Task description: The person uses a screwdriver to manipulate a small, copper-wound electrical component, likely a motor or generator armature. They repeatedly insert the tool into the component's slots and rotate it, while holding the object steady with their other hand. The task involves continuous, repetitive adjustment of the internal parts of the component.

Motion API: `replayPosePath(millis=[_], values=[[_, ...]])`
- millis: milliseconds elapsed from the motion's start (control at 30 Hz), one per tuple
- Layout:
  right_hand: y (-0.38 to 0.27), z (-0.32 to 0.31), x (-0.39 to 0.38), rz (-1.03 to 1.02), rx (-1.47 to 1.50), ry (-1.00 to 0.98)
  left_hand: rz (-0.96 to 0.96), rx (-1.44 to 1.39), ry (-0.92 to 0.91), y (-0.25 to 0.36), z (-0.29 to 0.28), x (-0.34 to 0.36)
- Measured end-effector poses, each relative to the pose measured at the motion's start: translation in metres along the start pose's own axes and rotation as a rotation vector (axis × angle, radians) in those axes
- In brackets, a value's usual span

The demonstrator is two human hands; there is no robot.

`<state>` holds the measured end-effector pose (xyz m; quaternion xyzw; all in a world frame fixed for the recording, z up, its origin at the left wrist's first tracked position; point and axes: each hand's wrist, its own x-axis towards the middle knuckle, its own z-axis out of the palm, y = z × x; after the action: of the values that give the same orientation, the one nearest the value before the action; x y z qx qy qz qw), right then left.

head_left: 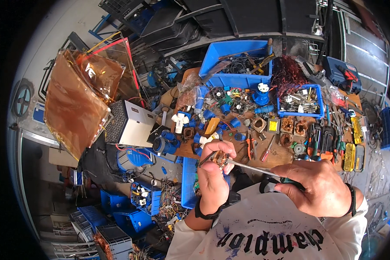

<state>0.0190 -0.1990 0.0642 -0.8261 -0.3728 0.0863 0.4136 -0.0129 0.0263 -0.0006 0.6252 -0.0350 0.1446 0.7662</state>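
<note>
My left hand (215,180) is closed around a small motor part with copper windings (221,158), held up in front of my chest. In my right hand (318,184) is a screwdriver (253,168), with its long metal shaft pointing left. The tip of the shaft reaches the copper windings; whether it is wedged into them or only touching is too small to tell. Most of the screwdriver's handle is hidden by my fingers. On the bench just beyond my hands lie orange-handled pliers (248,146) and another screwdriver with a red handle (265,155).
Square motor cores (286,125) and blue plastic parts cover the wooden bench (236,162). A large blue bin (236,80) of tools and a smaller blue tray (300,115) of metal pieces stand at its back. Hex keys (329,139) lie at right; a box-shaped machine (136,124) stands left.
</note>
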Motion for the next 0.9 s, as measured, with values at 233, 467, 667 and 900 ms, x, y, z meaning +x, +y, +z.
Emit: replayPosePath(millis=[233, 467, 667, 900], values=[[-0.011, -0.012, 0.003, 0.058, -0.019, -0.121, 0.065, 0.191, -0.031, 0.0, 0.001, -0.003], [0.009, 0.017, 0.004, -0.004, 0.293, -0.051, 0.094, 0.178, 0.062, -0.005, 0.002, -0.002], [0.034, 0.039, 0.01, 0.079, 0.604, -0.13, 0.097, 0.144, 0.09, -0.004, 0.002, 0.002], [0.052, 0.05, 0.013, 0.443, 1.226, -0.356, 0.122, 0.133, 0.1, -0.007, 0.004, 0.008]])
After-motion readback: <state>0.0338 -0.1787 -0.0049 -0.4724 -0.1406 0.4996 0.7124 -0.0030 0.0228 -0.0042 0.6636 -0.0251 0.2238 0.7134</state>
